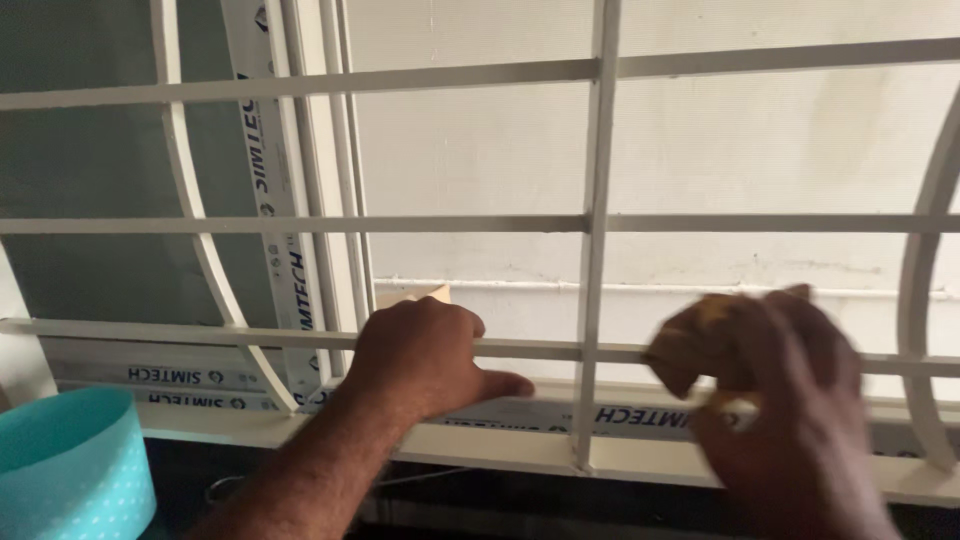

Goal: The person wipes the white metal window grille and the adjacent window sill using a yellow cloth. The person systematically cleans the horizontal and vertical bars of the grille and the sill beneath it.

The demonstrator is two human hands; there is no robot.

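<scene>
Right hand (pixel 800 400) fills the near corner, blurred with motion, fingers curled and bunched around a yellowish cloth or sponge (pixel 700 345) pressed against the lowest horizontal bar; the blur hides exactly how the fingers sit, so I can't say more than a closed grasp on that pad. Biggest thing in view is the cream window grille (pixel 598 200), upright and flat bars crossing, with curved bars sweeping down at both sides. Behind it sits the white window frame (pixel 290 230) with its printed protective film, and past that a pale outside wall (pixel 750 150) carrying a thin pipe. Down at the lower left corner, a turquoise dotted bucket (pixel 70 460) stands below the sill (pixel 500 450). Left hand (pixel 425 355) is clamped over the same low bar, just left of the upright, fingers wrapped over the top and thumb stretched along underneath, a firm brace. Wiping looks to be the work in hand, and I'd judge it goes best with that left grip kept as the anchor while the pad runs along the bar's full length, wrapping round it rather than skimming only the front face. Corners where bar meets upright likely need slower passes, since grime tends to collect there.
</scene>
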